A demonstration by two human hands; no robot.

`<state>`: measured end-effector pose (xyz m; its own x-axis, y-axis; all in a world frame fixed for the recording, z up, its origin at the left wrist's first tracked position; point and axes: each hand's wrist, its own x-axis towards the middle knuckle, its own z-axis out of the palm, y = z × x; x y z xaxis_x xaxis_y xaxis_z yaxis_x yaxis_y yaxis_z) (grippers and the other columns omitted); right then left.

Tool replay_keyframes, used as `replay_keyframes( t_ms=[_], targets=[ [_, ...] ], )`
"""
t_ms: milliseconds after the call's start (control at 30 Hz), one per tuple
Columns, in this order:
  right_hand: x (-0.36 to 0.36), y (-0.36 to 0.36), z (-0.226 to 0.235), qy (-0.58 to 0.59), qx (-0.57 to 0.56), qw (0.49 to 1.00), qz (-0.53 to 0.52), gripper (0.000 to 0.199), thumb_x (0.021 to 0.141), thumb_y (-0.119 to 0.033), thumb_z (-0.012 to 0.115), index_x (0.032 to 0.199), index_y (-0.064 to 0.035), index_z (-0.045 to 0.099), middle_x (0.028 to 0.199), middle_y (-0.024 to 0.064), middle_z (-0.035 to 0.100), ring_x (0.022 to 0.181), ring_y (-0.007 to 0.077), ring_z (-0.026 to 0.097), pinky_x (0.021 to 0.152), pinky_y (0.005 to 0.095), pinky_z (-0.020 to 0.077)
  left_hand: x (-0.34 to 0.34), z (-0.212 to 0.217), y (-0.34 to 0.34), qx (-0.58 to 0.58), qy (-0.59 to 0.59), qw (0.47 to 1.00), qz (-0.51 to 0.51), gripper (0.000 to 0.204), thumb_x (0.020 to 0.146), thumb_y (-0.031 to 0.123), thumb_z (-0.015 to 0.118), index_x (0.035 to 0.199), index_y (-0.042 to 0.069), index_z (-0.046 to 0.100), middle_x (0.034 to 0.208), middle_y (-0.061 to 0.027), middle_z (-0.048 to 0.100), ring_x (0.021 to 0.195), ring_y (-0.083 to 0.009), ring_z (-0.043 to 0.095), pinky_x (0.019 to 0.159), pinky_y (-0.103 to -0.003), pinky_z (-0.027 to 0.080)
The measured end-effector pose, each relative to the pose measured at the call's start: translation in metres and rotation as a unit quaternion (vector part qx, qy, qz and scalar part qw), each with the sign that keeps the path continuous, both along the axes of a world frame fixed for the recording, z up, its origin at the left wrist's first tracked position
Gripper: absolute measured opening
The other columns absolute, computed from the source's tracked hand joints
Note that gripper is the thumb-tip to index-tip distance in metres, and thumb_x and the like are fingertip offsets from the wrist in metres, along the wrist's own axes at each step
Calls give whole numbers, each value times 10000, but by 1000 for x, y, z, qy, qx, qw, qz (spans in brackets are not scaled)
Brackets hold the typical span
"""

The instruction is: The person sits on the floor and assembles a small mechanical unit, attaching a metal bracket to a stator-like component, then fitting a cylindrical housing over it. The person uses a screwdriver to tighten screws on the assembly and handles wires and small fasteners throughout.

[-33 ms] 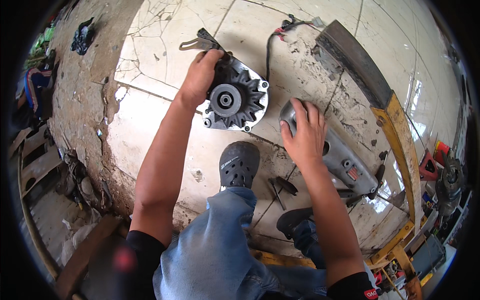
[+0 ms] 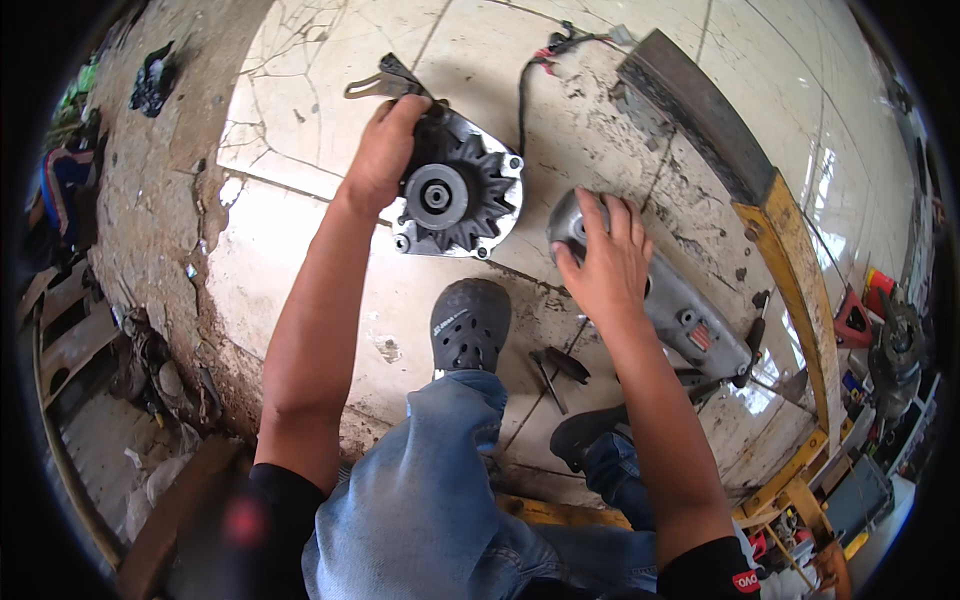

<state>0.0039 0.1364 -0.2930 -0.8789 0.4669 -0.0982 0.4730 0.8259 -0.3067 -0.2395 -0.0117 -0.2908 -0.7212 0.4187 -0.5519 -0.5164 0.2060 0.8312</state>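
An alternator (image 2: pixel 470 215) with a finned fan and a round pulley (image 2: pixel 436 197) sits on the tiled floor, pulley facing up. My left hand (image 2: pixel 388 140) is closed on its upper left edge, beside a slotted metal bracket (image 2: pixel 380 86); the fingers' undersides are hidden. Over to the right lies a long grey metal casing (image 2: pixel 690 325) with a rounded end and a hole along its body. Bent over that rounded end, my right hand (image 2: pixel 612 255) has its thumb on the near side and its fingers across the top.
A black cable (image 2: pixel 522 110) runs behind the alternator. A curved dark and yellow metal beam (image 2: pixel 785 230) arches along the right. Near my shoe (image 2: pixel 470 325) lie a dark-handled tool (image 2: pixel 567 366) and a thin rod (image 2: pixel 548 385). Broken ground (image 2: pixel 150 200) borders the tiles at left.
The whole picture has shifted slightly left. Both hands keep their places on the alternator and the casing.
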Motion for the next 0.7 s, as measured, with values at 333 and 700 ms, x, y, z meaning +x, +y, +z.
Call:
replay_keyframes(
  t_ms=[333,700],
  targets=[
    [18,13,-8,-147,-34,988,-41,843,735,-322,797,1456,-312,359,1392,194,423,1306,394,414,1112,571,270,-6,7,25,-130,17,990,-57,425,950,361,451,1063,-4,637,949,-62,650,835,-163,615,783,-302,492],
    [65,39,7,-237,-66,969,-36,1103,684,-365,859,1538,-354,162,1505,210,303,1379,420,348,1109,635,263,0,13,25,-229,125,960,-105,814,777,435,785,1181,-188,453,998,-189,607,818,-198,636,665,-317,541]
  ],
)
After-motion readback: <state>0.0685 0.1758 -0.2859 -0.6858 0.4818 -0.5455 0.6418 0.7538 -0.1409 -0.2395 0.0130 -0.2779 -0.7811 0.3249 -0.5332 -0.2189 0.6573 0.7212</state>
